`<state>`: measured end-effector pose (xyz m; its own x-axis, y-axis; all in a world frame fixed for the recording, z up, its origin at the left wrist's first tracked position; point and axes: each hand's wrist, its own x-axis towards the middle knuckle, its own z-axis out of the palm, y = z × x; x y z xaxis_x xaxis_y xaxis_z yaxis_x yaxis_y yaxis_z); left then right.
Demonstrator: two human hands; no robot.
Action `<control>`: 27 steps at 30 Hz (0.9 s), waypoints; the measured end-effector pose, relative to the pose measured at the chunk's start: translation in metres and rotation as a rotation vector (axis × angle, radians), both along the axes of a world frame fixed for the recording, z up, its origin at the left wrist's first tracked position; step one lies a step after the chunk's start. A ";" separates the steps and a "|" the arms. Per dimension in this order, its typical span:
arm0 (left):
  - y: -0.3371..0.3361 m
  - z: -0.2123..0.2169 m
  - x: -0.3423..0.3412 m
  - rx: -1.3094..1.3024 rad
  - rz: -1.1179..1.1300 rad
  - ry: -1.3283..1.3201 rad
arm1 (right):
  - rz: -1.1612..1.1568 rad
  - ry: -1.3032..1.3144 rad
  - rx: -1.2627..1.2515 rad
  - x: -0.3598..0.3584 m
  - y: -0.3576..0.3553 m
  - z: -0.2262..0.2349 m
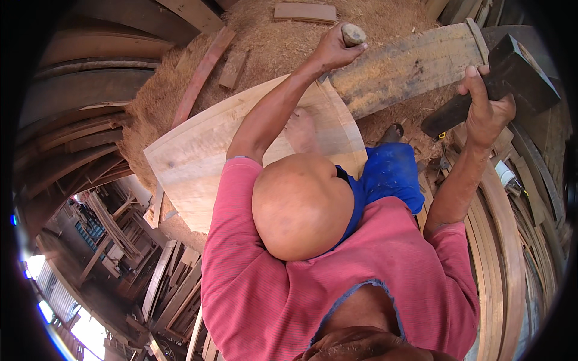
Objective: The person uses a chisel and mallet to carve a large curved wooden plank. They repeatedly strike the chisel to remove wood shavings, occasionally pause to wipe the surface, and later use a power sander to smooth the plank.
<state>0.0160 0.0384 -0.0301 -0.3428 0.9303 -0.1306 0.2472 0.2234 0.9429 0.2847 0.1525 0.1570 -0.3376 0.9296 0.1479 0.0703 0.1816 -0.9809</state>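
Your left hand point(333, 53) has its fingers point(359, 50) curled snugly around a round stick point(354, 34), its top poking out. Your right hand point(490, 117) wraps the hammer point(521, 78) near its big black head. Open room lies between your 2 hands, over the long board point(409, 66). Your bare foot point(303, 132) sits on the pale board point(205, 144), near its curved edge point(344, 114).

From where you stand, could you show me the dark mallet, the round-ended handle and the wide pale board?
Dark mallet point(520, 78), head camera view: on its blocky striking end.
Round-ended handle point(353, 34), head camera view: on its blunt end.
Wide pale board point(201, 147), head camera view: on its bare face.
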 end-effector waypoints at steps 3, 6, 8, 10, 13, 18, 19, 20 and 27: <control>0.003 0.006 0.002 -0.053 -0.031 0.015 | -0.027 0.005 -0.033 0.005 0.007 -0.007; 0.005 0.009 0.002 -0.052 -0.039 -0.041 | -0.048 0.011 -0.039 0.007 0.011 -0.010; 0.006 0.005 0.001 -0.071 -0.067 -0.042 | -0.060 0.003 -0.034 0.006 0.014 -0.013; 0.008 0.012 0.003 -0.106 -0.098 -0.039 | -0.054 -0.002 -0.034 0.005 0.017 -0.016; 0.011 0.017 0.008 -0.156 -0.172 -0.045 | -0.044 -0.036 -0.047 0.003 0.023 -0.022; 0.013 0.015 0.022 -0.183 -0.367 0.089 | -0.019 -0.053 -0.118 -0.002 0.021 -0.031; 0.012 0.016 0.026 -0.219 -0.393 0.099 | -0.019 -0.051 -0.135 -0.003 0.020 -0.033; 0.011 0.011 0.028 -0.196 -0.371 0.088 | -0.019 -0.048 -0.152 -0.003 0.019 -0.035; 0.017 -0.007 0.014 -0.185 -0.242 0.059 | -0.026 -0.100 -0.155 -0.006 0.018 -0.035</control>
<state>0.0299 0.0551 -0.0368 -0.1267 0.9482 -0.2914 0.3671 0.3177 0.8742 0.2784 0.1708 0.1220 -0.3190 0.9472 -0.0306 0.1715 0.0260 -0.9848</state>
